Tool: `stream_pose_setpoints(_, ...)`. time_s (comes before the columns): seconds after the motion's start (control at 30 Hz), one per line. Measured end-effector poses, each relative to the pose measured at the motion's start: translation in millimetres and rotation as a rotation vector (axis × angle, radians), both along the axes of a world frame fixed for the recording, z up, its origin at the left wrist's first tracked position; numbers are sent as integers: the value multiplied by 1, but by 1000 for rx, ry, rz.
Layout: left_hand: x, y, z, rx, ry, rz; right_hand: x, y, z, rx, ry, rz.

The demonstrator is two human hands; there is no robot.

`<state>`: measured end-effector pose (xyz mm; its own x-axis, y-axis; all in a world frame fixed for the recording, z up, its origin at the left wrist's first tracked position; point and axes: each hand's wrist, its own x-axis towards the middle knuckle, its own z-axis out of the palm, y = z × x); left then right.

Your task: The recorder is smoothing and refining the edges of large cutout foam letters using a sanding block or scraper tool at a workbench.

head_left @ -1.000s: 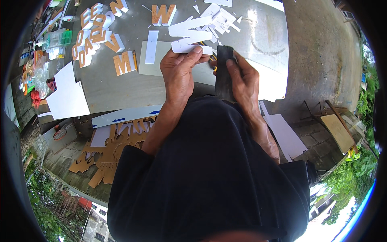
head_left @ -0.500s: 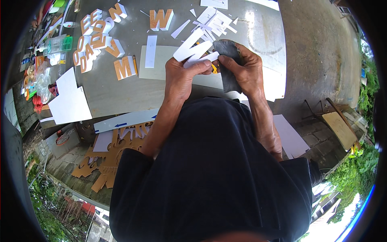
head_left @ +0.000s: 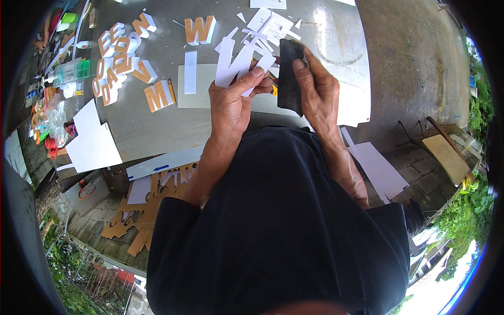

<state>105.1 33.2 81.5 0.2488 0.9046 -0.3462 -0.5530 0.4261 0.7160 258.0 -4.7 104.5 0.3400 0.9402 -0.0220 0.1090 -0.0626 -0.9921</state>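
Observation:
A flat white letter cutout with zigzag strokes [head_left: 226, 65] is pinched between the thumb and fingers of my left hand [head_left: 231, 105], its strokes pointing away from me. Close to its right end, my right hand [head_left: 320, 89] grips a dark sheet that looks like sandpaper [head_left: 289, 81], thumb on the near face and fingers behind. A narrow gap seems to separate sheet and letter. Something yellow [head_left: 274, 90] shows in part below, mostly covered by my hands. Beyond the letter lies a pile of white offcuts [head_left: 270, 26].
Box letters with brown faces and white sides, including a W [head_left: 199, 30] and an M [head_left: 156, 97], stand on the grey table [head_left: 142, 126]. A pencil [head_left: 171, 91] lies against the M. White sheets [head_left: 94, 139] and tools crowd the left. Cut brown board [head_left: 139, 220] sits below the table edge.
The letter has turned more upright in my left hand. My right hand has drawn the dark sheet off the letter's end and turned it more edge-on. The whole view has shifted slightly.

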Motion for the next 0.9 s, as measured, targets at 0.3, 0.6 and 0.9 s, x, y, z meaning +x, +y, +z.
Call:
stream_pose_setpoints(0.3, 17, -1, 8, 13, 46, 101, -12, -1, 11, 67, -282, 50)
stream_pose_setpoints(0.6, 30, 6, 20, 209, 130, 145, -20, -5, 5, 129, -455, -31)
stream_pose_setpoints(0.9, 32, 0, 26, 226, 176, 144, -19, -1, 19, 57, -457, -18)
